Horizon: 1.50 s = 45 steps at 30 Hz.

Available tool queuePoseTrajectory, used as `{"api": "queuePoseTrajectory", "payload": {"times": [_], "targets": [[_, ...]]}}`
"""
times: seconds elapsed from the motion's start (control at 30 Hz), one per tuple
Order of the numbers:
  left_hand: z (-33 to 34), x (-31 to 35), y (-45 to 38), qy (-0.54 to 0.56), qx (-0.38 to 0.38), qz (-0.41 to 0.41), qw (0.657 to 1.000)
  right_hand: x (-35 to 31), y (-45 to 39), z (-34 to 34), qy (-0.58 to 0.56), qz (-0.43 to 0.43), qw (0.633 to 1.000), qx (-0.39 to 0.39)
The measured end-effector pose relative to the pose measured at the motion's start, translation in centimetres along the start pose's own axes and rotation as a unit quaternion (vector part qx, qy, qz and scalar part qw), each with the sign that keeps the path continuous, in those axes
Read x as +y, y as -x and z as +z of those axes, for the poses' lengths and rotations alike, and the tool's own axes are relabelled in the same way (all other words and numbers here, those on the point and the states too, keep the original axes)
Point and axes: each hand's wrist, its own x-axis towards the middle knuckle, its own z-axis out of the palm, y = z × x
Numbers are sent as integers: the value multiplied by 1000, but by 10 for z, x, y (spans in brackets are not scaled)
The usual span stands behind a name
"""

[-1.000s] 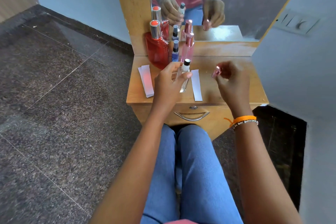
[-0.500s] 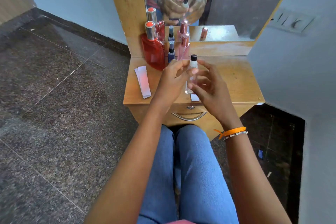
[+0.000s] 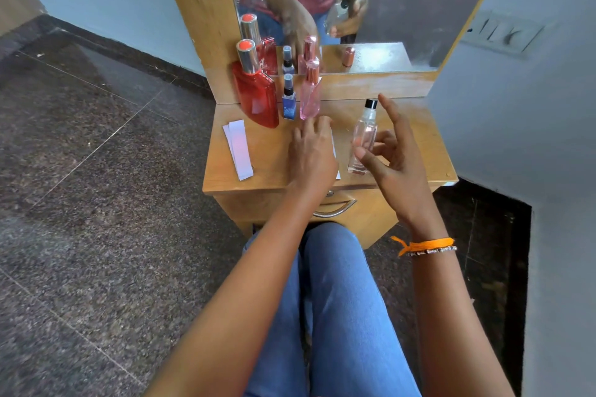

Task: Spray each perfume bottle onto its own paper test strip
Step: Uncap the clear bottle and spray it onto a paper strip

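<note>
My right hand [image 3: 396, 167] grips a clear perfume bottle [image 3: 364, 135] with a black sprayer, thumb and curled fingers around its body. The index finger is raised beside the sprayer and not on it. The bottle is upright over the right part of the wooden dressing table [image 3: 267, 171]. My left hand [image 3: 314, 155] rests palm down on a white paper strip [image 3: 334, 147]; only the strip's right edge shows. A stack of spare strips [image 3: 239, 148] lies at the left. At the back stand a red bottle [image 3: 256, 97], a small blue bottle [image 3: 288, 103] and a pink bottle [image 3: 310, 97].
A mirror [image 3: 403, 10] rises behind the table and reflects my hands, the bottles and a small pink cap. A drawer handle [image 3: 335, 211] sits under the table's front edge. A grey wall with a switch plate [image 3: 503, 34] closes the right side. My knees are below.
The clear bottle passed from my left hand to my right, which moved it to the right. My left hand let go and dropped onto the paper strip. The small pink cap has left my right hand.
</note>
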Motion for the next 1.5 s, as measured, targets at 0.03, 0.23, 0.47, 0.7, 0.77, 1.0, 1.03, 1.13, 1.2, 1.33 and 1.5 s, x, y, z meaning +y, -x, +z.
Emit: {"api": "queuePoseTrajectory", "payload": {"times": [0.03, 0.23, 0.47, 0.7, 0.77, 1.0, 1.03, 1.13, 1.2, 1.33, 1.5], "targets": [[0, 0, -1, 10, 5, -5, 1000, 1, 0, 0, -5, -1, 1000, 3], [-1, -1, 0, 70, 43, -17, 996, -1, 1, 1, -112, 34, 993, -3], [-13, -4, 4, 207, 89, 3, 974, -7, 3, 5, -341, 89, 933, -74], [-31, -14, 8, 320, 106, -68, 939, -11, 7, 12, -455, 122, 873, -129], [-36, -17, 9, 321, 102, -66, 939, -10, 9, 13, -458, 128, 869, -137], [-39, -21, 14, 327, 41, -66, 942, -9, 10, 12, -320, 103, 938, -86], [-38, -22, 15, 336, 25, -76, 939, -9, 9, 11, -256, 93, 959, -76], [-39, -23, 15, 371, -12, -103, 923, -7, 9, 11, -81, 61, 993, -52], [-40, -23, 15, 402, -29, -116, 908, -5, 8, 14, 10, 40, 999, -35], [-45, -20, 15, 437, -62, -128, 888, -1, 8, 20, 117, 4, 993, -31], [-47, -18, 15, 448, -71, -132, 881, 1, 3, 23, 157, -16, 987, -32]]}}
